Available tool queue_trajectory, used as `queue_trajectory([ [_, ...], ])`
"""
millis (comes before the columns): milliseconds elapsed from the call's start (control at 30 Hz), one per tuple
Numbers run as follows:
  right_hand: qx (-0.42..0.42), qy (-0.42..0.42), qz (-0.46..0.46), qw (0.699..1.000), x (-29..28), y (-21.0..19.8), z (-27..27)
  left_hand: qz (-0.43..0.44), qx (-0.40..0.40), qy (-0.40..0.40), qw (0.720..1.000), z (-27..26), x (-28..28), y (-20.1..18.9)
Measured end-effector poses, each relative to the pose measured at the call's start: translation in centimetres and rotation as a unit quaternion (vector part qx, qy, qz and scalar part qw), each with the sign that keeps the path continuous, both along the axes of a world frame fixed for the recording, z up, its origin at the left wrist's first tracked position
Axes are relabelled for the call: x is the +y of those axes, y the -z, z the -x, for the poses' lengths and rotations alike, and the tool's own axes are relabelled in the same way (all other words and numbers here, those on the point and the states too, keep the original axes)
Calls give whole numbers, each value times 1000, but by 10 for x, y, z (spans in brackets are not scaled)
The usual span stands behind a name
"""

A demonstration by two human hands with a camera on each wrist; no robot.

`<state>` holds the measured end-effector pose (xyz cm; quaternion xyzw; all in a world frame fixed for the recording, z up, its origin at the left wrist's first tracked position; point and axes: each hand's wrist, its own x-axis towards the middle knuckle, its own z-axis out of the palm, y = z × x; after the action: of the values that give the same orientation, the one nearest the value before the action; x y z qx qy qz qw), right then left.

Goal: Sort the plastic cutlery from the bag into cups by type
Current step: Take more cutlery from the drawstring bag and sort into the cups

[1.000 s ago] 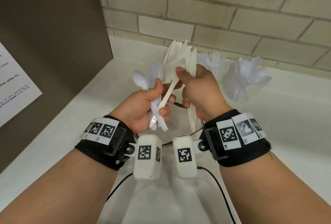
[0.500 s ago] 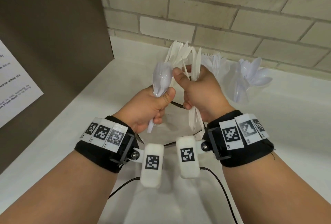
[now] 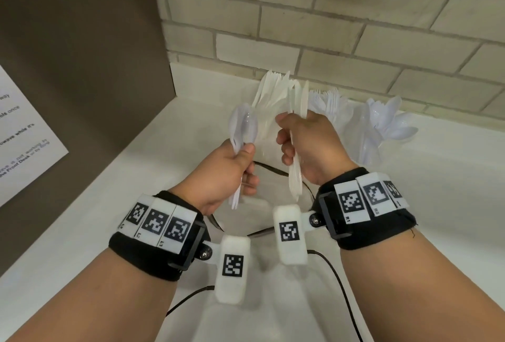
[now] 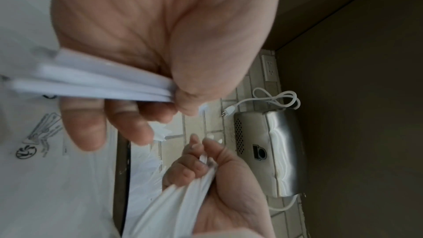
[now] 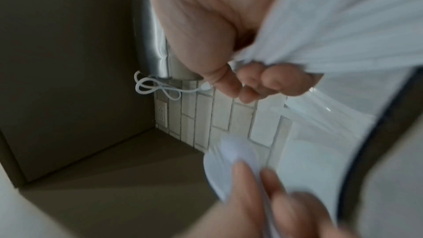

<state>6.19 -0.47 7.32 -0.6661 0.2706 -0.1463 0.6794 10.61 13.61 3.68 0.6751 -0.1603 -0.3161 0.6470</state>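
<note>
Two bunches of white plastic cutlery are held up over the white counter (image 3: 82, 232), one in each hand, with the brick wall (image 3: 355, 27) behind them as the landmark. Farthest from the wall's right end, the left hand (image 3: 226, 175) curls its fingers and thumb round the handles of a few spoons (image 3: 243, 127); their long axis runs roughly upright, bowls up toward the wall and handle tips poking out below the fist. Just beside it, apart from it, the right hand (image 3: 308, 147) grips a bundle of knives (image 3: 296, 134), also near upright, blades up toward the wall and handles hanging below the palm. Against the foot of the wall, behind the right hand, stands a clear cup of forks (image 3: 332, 108), tines up. Right of that, another clear cup of spoons (image 3: 382, 126) has bowls fanned upward.
</note>
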Motion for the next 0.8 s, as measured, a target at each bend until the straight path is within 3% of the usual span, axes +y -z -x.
queue_trajectory([
  [167, -107, 64, 23, 992, -31, -28, -32, -12, -1, -74, 997, -13, 12, -2],
  [367, -277, 117, 120, 946, -41, -41, -97, 9, 14, -92, 996, -32, 19, -4],
  [533, -262, 102, 124, 952, -43, -11, -147, 22, 14, -80, 996, -41, 21, 0],
  [700, -182, 79, 69, 978, -50, 19, -162, 31, 21, -88, 995, -49, 24, 4],
  [800, -166, 88, 101, 977, -55, 23, -165, 29, 22, -91, 995, -50, 23, 5],
])
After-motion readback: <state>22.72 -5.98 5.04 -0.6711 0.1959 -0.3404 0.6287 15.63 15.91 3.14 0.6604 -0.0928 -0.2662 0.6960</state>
